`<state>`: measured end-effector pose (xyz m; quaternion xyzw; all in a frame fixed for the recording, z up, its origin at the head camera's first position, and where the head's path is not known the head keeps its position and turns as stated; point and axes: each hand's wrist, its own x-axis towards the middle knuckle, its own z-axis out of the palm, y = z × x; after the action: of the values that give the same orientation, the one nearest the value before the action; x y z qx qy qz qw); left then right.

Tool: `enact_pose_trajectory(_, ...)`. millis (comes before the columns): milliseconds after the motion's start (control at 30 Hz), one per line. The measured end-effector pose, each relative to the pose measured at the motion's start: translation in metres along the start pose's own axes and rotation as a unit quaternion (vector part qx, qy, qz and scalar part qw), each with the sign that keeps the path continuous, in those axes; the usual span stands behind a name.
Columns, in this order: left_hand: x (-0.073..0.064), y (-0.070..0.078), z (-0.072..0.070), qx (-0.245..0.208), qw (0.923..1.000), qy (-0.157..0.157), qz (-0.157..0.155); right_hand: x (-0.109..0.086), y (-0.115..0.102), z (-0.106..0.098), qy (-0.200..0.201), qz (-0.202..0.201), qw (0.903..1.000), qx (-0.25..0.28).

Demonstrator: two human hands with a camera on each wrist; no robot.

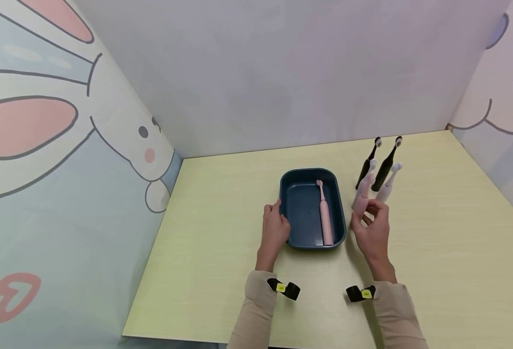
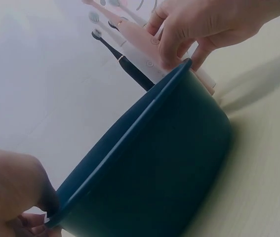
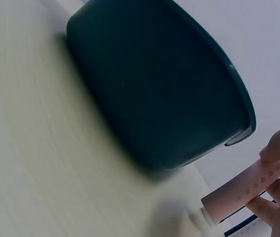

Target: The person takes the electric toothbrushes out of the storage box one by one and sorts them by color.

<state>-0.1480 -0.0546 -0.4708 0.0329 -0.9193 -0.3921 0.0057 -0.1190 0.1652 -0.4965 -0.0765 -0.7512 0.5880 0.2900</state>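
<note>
A dark teal basin (image 1: 302, 213) stands on the table, and one pink electric toothbrush (image 1: 325, 220) lies lengthwise inside it along the right wall. My left hand (image 1: 275, 228) holds the basin's left rim, the thumb over the edge in the left wrist view. To the right of the basin, my right hand (image 1: 373, 237) pinches a second pink electric toothbrush (image 3: 248, 190) by its handle, brush head up. Whether its base touches the table I cannot tell. Just behind it are two white toothbrushes (image 1: 389, 185) and two black toothbrushes (image 1: 386, 165), all upright.
The pale wooden table (image 1: 212, 252) meets a plain grey wall (image 1: 273, 82) at the back. Side panels with cartoon rabbits (image 1: 138, 150) rise at left and right. Each wrist wears a black strap with a small camera (image 1: 292, 291).
</note>
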Motion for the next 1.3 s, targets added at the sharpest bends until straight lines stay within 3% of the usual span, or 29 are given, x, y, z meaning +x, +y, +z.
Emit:
enact_pose_trajectory(367, 0.000, -0.001, 0.001, -0.001, 1.0000, 0.002, 0.006, 0.000, 0.009, 0.000, -0.011, 0.016, 0.9994, -0.028)
enact_pose_trajectory(1300, 0.001, -0.001, 0.001, 0.001, 1.0000, 0.001, 0.002, -0.004, 0.013, -0.003, -0.030, -0.004, 0.9949, -0.096)
